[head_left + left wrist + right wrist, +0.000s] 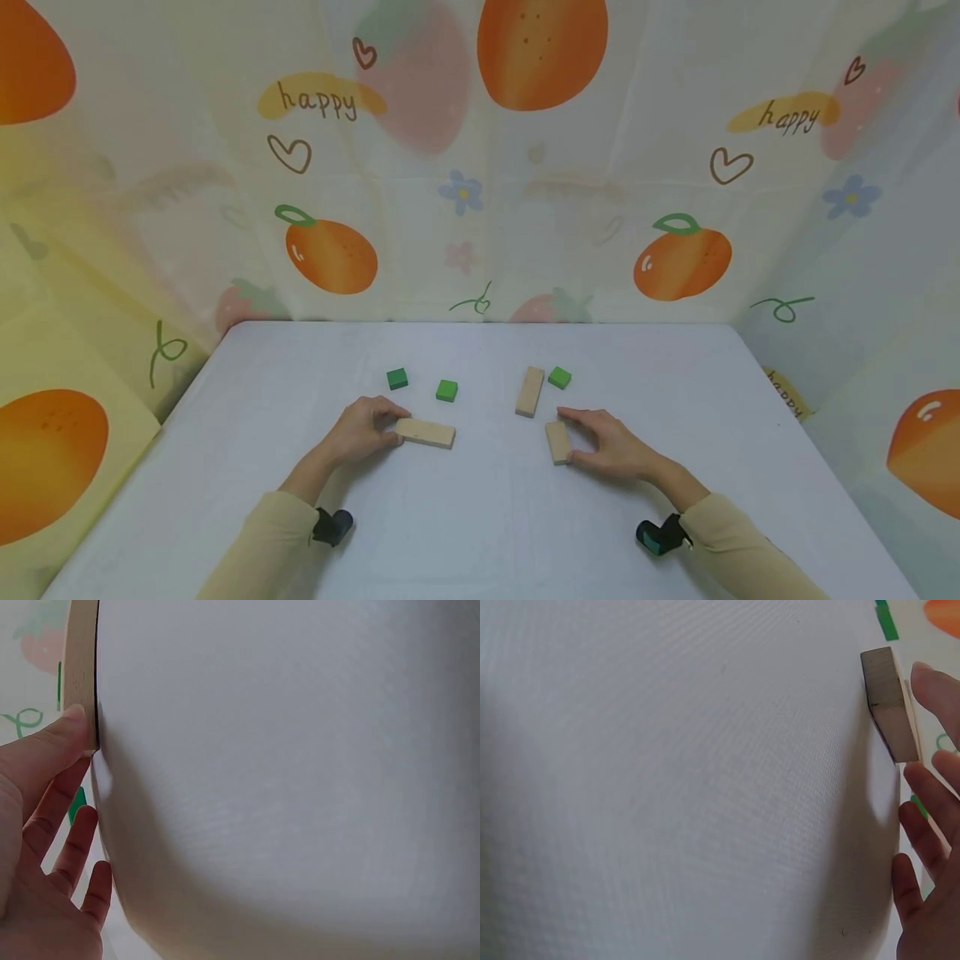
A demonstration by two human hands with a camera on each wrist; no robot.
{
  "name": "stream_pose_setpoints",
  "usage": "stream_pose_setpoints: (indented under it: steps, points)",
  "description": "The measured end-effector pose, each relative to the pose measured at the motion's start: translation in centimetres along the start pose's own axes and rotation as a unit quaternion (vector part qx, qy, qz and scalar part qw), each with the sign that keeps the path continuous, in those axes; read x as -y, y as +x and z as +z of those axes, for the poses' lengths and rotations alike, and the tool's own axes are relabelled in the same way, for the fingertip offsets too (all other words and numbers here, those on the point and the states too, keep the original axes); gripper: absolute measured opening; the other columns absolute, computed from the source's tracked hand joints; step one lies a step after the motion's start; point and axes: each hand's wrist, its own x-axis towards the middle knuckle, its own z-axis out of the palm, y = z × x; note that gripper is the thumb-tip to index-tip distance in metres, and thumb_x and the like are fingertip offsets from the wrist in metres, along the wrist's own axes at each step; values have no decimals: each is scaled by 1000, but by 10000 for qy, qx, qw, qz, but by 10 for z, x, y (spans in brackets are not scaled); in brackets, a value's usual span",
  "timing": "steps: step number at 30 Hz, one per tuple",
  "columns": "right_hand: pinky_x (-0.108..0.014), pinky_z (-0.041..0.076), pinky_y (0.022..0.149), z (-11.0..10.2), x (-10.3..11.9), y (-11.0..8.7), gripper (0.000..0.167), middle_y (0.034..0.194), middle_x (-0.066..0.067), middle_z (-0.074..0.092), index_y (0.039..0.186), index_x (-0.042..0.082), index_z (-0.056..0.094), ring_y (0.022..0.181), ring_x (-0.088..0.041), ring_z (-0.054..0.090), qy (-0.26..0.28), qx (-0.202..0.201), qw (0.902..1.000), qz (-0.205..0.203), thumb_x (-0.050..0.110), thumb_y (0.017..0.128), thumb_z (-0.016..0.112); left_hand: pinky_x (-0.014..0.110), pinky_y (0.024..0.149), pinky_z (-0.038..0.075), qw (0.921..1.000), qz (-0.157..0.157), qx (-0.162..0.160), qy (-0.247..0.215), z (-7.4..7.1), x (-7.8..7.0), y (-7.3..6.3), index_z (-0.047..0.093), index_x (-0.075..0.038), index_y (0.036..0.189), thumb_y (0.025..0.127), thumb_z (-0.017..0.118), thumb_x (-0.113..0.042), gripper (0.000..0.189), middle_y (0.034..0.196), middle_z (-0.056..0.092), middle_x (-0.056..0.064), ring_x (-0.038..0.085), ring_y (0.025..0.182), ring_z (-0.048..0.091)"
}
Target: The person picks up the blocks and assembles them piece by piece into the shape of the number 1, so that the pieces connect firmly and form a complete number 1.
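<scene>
My left hand (362, 432) pinches the left end of a long plain wooden block (426, 433) lying flat on the white table. In the left wrist view the thumb presses on this block's side, and the other fingers spread below its end. My right hand (611, 446) is around a shorter wooden block (558, 442), thumb beside its near right corner and index finger by its far end. From the right wrist view, a small gap shows between the thumb and this wooden block (889, 705); the fingers look straight and loose.
Another long wooden block (529, 392) lies behind the shorter one, with a light green block (559, 377) right of it. Further left are a second light green block (447, 391) and a dark green block (397, 379). A fruit-printed curtain (525, 192) hangs behind the table (465, 533).
</scene>
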Motion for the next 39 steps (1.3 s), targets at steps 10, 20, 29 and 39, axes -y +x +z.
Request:
stream_pose_setpoints:
  steps: [10, 20, 29, 39]
  points:
    - [-49, 34, 95, 3, -2, 0, 65, 136, -6, 48, 135, 7, 44, 117, -26, 44, -134, 39, 9999, -38, 28, 80, 69, 50, 98, 35, 9999, 0, -140, -77, 1, 0, 0, 68, -16, 100, 71, 76, -6, 31, 110, 64, 5, 29, 114, 52]
    - [-50, 34, 94, 2, -1, 1, 66, 136, -7, 48, 136, 7, 43, 117, -27, 43, -148, 123, 9998, -15, 29, 79, 69, 48, 92, 40, 9994, 104, -328, -50, 1, -2, -3, 67, -16, 101, 72, 75, -5, 32, 106, 64, 2, 25, 106, 54]
    - [-51, 33, 93, 1, 0, 0, 66, 133, -7, 50, 135, 8, 45, 117, -27, 43, -228, 120, 9997, -6, 27, 77, 70, 44, 87, 42, 9987, 261, -406, -174, 0, -8, -8, 66, -16, 101, 73, 74, -6, 30, 103, 63, -1, 22, 100, 53]
    - [-51, 34, 89, 3, 3, 1, 61, 128, -6, 52, 132, 12, 48, 115, -27, 44, -269, 53, 9996, 4, 25, 77, 70, 44, 85, 42, 9987, 247, -387, -219, 2, -19, -13, 66, -17, 100, 73, 75, -7, 29, 102, 62, -2, 20, 97, 53]
